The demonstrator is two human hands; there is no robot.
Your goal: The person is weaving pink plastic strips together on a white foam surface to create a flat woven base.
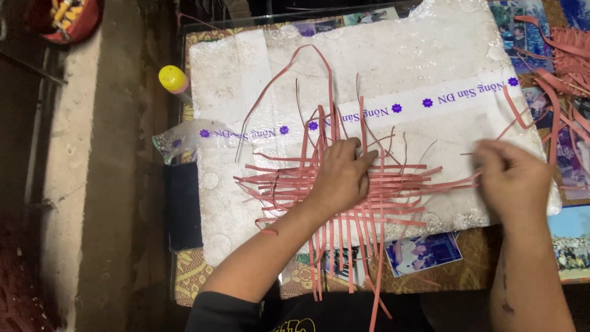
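Observation:
A loose weave of thin pink paper strips (289,184) lies on a white foam board (393,55). My left hand (340,175) presses flat on the middle of the weave, fingers together. My right hand (513,178) is at the weave's right edge, its fingers pinched on the end of one horizontal pink strip (458,182). Several strips stick up and curl above the weave; others hang over the board's near edge.
A pile of spare pink strips (568,55) lies at the far right. A yellow-capped glue stick (173,80) rests left of the board. Photographs (423,252) lie under the glass tabletop. A concrete ledge (92,184) runs down the left.

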